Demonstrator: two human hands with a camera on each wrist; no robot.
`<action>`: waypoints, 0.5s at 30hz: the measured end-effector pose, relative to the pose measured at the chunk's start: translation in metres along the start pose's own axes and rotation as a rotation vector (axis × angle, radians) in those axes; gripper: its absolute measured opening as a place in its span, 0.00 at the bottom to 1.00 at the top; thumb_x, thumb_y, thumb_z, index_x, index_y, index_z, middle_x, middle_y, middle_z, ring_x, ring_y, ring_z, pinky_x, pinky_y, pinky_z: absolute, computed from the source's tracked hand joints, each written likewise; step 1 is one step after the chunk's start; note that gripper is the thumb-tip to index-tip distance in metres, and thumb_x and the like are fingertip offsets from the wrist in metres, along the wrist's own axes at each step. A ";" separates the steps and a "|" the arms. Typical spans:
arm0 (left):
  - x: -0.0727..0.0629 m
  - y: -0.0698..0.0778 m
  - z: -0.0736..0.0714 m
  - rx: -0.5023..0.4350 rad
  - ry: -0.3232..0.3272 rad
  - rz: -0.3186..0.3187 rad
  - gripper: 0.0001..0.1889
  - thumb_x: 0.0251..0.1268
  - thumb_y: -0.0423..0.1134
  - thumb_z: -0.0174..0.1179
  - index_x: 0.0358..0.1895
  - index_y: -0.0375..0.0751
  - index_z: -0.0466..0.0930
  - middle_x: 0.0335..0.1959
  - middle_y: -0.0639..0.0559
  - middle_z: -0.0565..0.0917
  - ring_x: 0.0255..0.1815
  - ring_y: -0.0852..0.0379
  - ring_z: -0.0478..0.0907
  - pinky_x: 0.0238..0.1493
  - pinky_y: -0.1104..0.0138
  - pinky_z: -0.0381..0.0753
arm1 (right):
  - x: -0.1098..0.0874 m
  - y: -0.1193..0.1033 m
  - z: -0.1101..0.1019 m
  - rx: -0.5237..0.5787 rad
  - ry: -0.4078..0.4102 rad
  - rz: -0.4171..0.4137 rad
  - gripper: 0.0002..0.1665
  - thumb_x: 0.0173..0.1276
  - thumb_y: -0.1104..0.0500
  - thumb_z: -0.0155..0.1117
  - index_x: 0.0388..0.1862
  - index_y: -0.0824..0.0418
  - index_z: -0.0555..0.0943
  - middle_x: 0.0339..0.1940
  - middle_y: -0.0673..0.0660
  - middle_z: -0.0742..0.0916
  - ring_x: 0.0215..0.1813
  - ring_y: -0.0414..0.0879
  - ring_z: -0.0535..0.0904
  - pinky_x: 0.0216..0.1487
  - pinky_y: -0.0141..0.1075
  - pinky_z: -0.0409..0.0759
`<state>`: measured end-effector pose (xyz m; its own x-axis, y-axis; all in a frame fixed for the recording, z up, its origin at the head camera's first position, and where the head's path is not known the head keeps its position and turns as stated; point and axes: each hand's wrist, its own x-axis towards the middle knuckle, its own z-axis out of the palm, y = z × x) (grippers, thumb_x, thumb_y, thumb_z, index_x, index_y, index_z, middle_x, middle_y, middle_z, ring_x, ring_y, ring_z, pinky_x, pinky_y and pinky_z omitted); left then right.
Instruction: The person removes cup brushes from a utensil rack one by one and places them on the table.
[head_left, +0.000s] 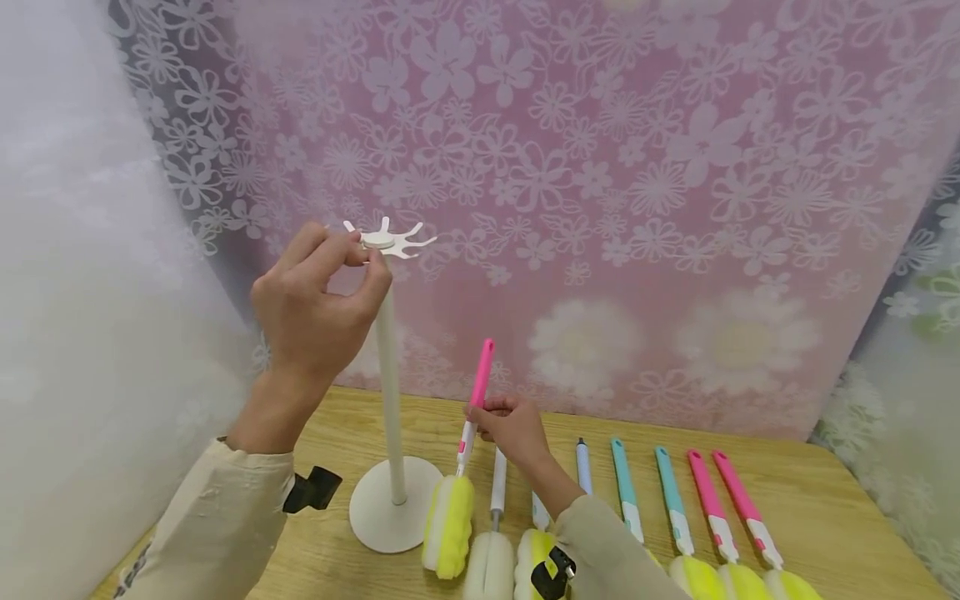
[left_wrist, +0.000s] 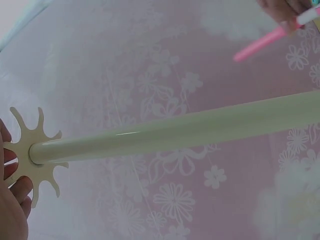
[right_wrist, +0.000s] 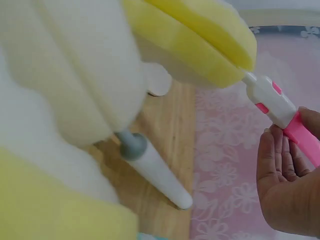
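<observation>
A white stand (head_left: pixel 389 375) rises from a round base, topped by a disc of curved hooks (head_left: pixel 401 243). My left hand (head_left: pixel 318 296) pinches the rim of that disc between thumb and fingers; the left wrist view shows the fingertips among the hooks (left_wrist: pixel 37 175). Lower down, my right hand (head_left: pixel 519 429) grips a sponge bottle brush (head_left: pixel 482 373) by its pink handle. Its yellow-and-white sponge head (right_wrist: pixel 200 42) points downward in the head view, beside the stand's base. In the right wrist view, thumb and fingers hold the handle near its white collar.
Right of the held brush, a white-handled sponge brush (head_left: pixel 498 479) lies on the wooden table (head_left: pixel 817 517). Several more brushes lie in a row, with blue, teal (head_left: pixel 667 483) and pink (head_left: pixel 705 483) handles. A flowered pink curtain (head_left: pixel 600 208) hangs behind the table.
</observation>
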<state>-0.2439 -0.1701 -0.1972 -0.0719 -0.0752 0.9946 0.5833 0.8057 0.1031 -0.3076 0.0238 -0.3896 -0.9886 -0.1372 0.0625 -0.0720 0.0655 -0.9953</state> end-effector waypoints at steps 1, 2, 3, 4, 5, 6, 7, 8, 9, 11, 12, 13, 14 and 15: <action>0.000 0.000 0.000 -0.002 0.001 0.001 0.12 0.55 0.39 0.57 0.19 0.36 0.78 0.23 0.48 0.79 0.13 0.53 0.68 0.15 0.63 0.59 | 0.000 0.004 0.000 -0.012 -0.010 0.021 0.16 0.61 0.59 0.69 0.40 0.71 0.80 0.33 0.59 0.87 0.34 0.48 0.84 0.37 0.38 0.83; 0.000 0.000 0.000 -0.003 0.001 0.002 0.12 0.55 0.39 0.57 0.19 0.36 0.78 0.23 0.48 0.79 0.13 0.53 0.68 0.15 0.63 0.59 | 0.000 0.007 0.001 -0.029 -0.022 0.042 0.16 0.61 0.58 0.69 0.39 0.71 0.80 0.32 0.59 0.87 0.34 0.49 0.84 0.37 0.39 0.83; 0.000 0.000 0.000 -0.003 0.002 0.003 0.12 0.55 0.39 0.57 0.19 0.36 0.79 0.23 0.48 0.79 0.13 0.53 0.68 0.15 0.63 0.59 | 0.000 0.010 0.002 -0.046 -0.033 0.062 0.16 0.61 0.58 0.69 0.39 0.71 0.80 0.32 0.59 0.88 0.34 0.50 0.84 0.38 0.40 0.83; 0.000 0.000 0.000 -0.003 0.002 0.004 0.12 0.55 0.39 0.57 0.19 0.36 0.79 0.23 0.48 0.79 0.13 0.53 0.68 0.15 0.63 0.59 | -0.001 0.013 0.002 -0.064 -0.046 0.080 0.16 0.61 0.57 0.69 0.39 0.70 0.80 0.31 0.58 0.87 0.34 0.50 0.84 0.39 0.41 0.83; 0.000 -0.001 0.000 -0.003 0.002 0.005 0.12 0.55 0.39 0.57 0.19 0.36 0.79 0.23 0.48 0.79 0.13 0.53 0.68 0.15 0.62 0.59 | -0.001 0.016 0.003 -0.089 -0.058 0.095 0.17 0.61 0.56 0.69 0.38 0.70 0.80 0.30 0.58 0.87 0.34 0.50 0.84 0.39 0.42 0.83; 0.000 -0.001 0.000 -0.002 0.002 0.004 0.12 0.55 0.39 0.56 0.19 0.36 0.79 0.23 0.48 0.79 0.13 0.53 0.67 0.15 0.62 0.59 | -0.001 0.018 0.003 -0.106 -0.067 0.111 0.17 0.60 0.56 0.70 0.38 0.70 0.80 0.29 0.57 0.87 0.33 0.51 0.85 0.39 0.42 0.83; 0.000 -0.001 0.000 -0.001 0.001 0.004 0.12 0.56 0.40 0.56 0.19 0.36 0.79 0.23 0.48 0.79 0.13 0.53 0.67 0.15 0.62 0.59 | -0.001 0.020 0.004 -0.125 -0.076 0.122 0.17 0.60 0.55 0.70 0.37 0.69 0.80 0.28 0.57 0.87 0.33 0.51 0.85 0.39 0.43 0.83; 0.000 -0.001 0.000 -0.001 0.001 0.003 0.12 0.56 0.40 0.56 0.19 0.36 0.79 0.23 0.48 0.79 0.13 0.53 0.67 0.15 0.62 0.59 | -0.001 0.021 0.004 -0.141 -0.083 0.130 0.18 0.59 0.55 0.71 0.37 0.69 0.80 0.27 0.56 0.87 0.33 0.51 0.85 0.39 0.43 0.83; 0.000 -0.001 0.000 -0.001 0.001 0.000 0.12 0.55 0.40 0.56 0.19 0.36 0.79 0.23 0.48 0.79 0.13 0.53 0.67 0.15 0.62 0.59 | -0.001 0.021 0.004 -0.150 -0.092 0.136 0.18 0.59 0.54 0.71 0.37 0.69 0.80 0.26 0.56 0.87 0.32 0.51 0.85 0.39 0.43 0.83; 0.000 -0.001 -0.001 -0.001 0.000 -0.004 0.12 0.55 0.40 0.56 0.19 0.37 0.78 0.23 0.48 0.79 0.13 0.54 0.67 0.15 0.62 0.59 | 0.000 0.021 0.005 -0.171 -0.111 0.138 0.18 0.59 0.54 0.71 0.37 0.69 0.81 0.25 0.56 0.86 0.33 0.52 0.86 0.39 0.43 0.83; 0.000 -0.001 -0.001 0.000 0.000 -0.005 0.12 0.55 0.40 0.56 0.19 0.37 0.79 0.23 0.48 0.79 0.13 0.53 0.67 0.15 0.62 0.59 | 0.000 0.019 0.005 -0.175 -0.119 0.141 0.18 0.59 0.54 0.71 0.37 0.69 0.81 0.25 0.57 0.87 0.33 0.53 0.86 0.39 0.43 0.83; -0.001 -0.001 -0.001 -0.001 0.000 -0.006 0.12 0.55 0.40 0.56 0.19 0.37 0.79 0.23 0.48 0.79 0.13 0.53 0.67 0.15 0.62 0.59 | 0.001 0.017 0.005 -0.188 -0.130 0.143 0.18 0.59 0.54 0.71 0.37 0.69 0.81 0.25 0.56 0.87 0.34 0.53 0.86 0.39 0.43 0.83; -0.001 -0.002 -0.001 -0.001 0.000 -0.006 0.12 0.55 0.40 0.56 0.19 0.37 0.78 0.23 0.48 0.79 0.13 0.53 0.67 0.15 0.62 0.59 | 0.000 0.015 0.005 -0.197 -0.143 0.145 0.18 0.59 0.54 0.70 0.37 0.69 0.82 0.25 0.57 0.87 0.34 0.53 0.86 0.39 0.43 0.83; -0.001 -0.002 -0.001 0.000 0.001 -0.005 0.12 0.55 0.40 0.56 0.19 0.36 0.78 0.23 0.48 0.79 0.13 0.53 0.68 0.15 0.62 0.59 | 0.000 0.013 0.006 -0.208 -0.158 0.147 0.17 0.60 0.54 0.70 0.37 0.68 0.82 0.25 0.57 0.87 0.35 0.54 0.86 0.39 0.43 0.83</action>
<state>-0.2442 -0.1722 -0.1980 -0.0740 -0.0802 0.9940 0.5831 0.8051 0.1084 -0.3079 0.0187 -0.4028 -0.9589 -0.2619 -0.1095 0.0285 0.2952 -0.9550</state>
